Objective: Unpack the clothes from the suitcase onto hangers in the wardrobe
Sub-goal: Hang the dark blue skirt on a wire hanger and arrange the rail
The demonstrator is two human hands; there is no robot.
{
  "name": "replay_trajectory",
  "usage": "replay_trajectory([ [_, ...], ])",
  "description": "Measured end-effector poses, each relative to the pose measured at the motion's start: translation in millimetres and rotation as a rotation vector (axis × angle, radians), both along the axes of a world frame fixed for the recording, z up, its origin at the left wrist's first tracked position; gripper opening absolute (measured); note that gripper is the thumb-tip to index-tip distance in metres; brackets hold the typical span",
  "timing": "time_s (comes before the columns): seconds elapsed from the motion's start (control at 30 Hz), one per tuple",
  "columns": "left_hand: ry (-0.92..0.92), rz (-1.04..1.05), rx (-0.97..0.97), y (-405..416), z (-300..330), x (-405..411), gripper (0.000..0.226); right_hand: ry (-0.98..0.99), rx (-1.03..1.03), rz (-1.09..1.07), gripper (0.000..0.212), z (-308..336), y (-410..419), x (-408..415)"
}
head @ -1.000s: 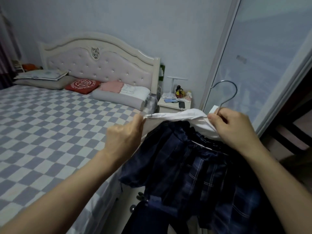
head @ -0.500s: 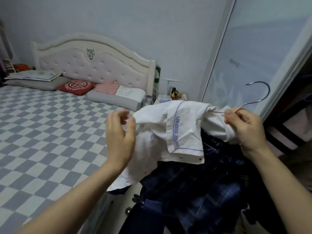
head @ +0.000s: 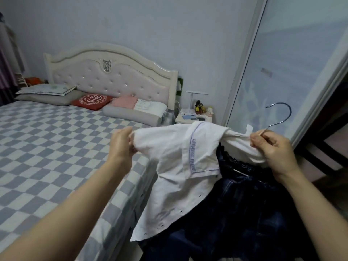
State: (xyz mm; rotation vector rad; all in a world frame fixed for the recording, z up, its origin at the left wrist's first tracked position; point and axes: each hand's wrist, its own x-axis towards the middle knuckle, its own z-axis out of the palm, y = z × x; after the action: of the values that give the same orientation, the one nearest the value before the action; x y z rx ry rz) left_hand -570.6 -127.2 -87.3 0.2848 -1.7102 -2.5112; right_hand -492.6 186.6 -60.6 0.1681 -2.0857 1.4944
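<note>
Evidently stretching white shirt (head: 180, 159) flat: left hand (head: 122, 146) pinching its shoulder, right hand (head: 271, 147) gripping hanger (head: 278, 117) neck and collar, steadying for the wardrobe.

Two bare forearms reach in from the bottom corners, uncovered from elbow to wrist. The left hand (head: 122, 146) and right hand (head: 273, 149) wear no gloves, rings, or watches.
</note>
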Motion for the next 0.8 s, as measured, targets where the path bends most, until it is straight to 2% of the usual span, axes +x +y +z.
replay_trajectory([
  [0.07,-0.038,0.066,-0.131,9.7,-28.0,19.6,0.019,0.002,-0.029,-0.027,0.044,-0.4,2.3,-1.6],
  [0.1,0.012,0.153,-0.31,14.9,-39.5,26.7,0.024,0.005,-0.024,-0.035,0.041,0.6,1.9,-1.7],
  [0.13,0.166,0.256,-0.523,21.7,-40.9,35.8,0.024,0.006,-0.012,-0.038,0.037,2.6,-1.1,-1.6],
  [0.17,0.427,0.301,-0.705,30.5,-34.7,46.0,0.025,0.004,0.012,-0.043,0.035,3.8,-5.9,-1.6],
  [0.23,0.996,0.168,-0.985,60.9,-9.8,59.2,0.028,-0.01,0.085,-0.057,0.034,6.1,-20.3,-1.5],
  [0.27,1.186,0.056,-1.103,77.7,1.2,61.1,0.032,-0.031,0.126,-0.057,0.035,6.1,-29.3,-1.1],
  [0.3,1.28,-0.054,-1.204,95.1,14.1,62.1,0.037,-0.055,0.168,-0.057,0.036,4.4,-38.2,-1.1],
  [0.33,1.257,-0.169,-1.287,109.3,26.3,60.7,0.043,-0.081,0.194,-0.053,0.037,3.2,-47.7,-0.2],
  [0.37,1.156,-0.279,-1.352,118.9,35.9,57.4,0.044,-0.104,0.195,-0.047,0.037,2.9,-56.1,2.1],
  [0.43,1.05,-0.441,-1.414,125.2,37.9,43.6,0.033,-0.137,0.094,0.009,0.035,3.8,-61.2,10.6],
  [0.5,1.181,-0.446,-1.418,119.7,31.6,32.9,0.017,-0.222,-0.057,0.184,0.024,6.5,-53.9,20.1],
  [0.57,1.297,-0.47,-1.4,116.5,28.7,31.0,0.011,-0.346,-0.181,0.399,0.015,6.0,-34.2,30.6],
  [0.63,1.348,-0.529,-1.348,117.3,28.9,33.7,0.012,-0.432,-0.325,0.471,0.044,-6.2,-6.4,33.7],
  [0.67,1.336,-0.547,-1.331,117.4,29.7,33.8,0.011,-0.476,-0.322,0.436,0.057,-16.1,8.1,34.5],
  [0.7,1.33,-0.558,-1.32,117.7,30.0,32.5,0.009,-0.54,-0.254,0.395,0.061,-31.2,22.4,35.7],
  [0.8,1.361,-0.577,-1.325,114.3,32.0,26.7,0.005,-0.806,-0.111,0.52,0.045,-79.1,32.1,46.5],
])
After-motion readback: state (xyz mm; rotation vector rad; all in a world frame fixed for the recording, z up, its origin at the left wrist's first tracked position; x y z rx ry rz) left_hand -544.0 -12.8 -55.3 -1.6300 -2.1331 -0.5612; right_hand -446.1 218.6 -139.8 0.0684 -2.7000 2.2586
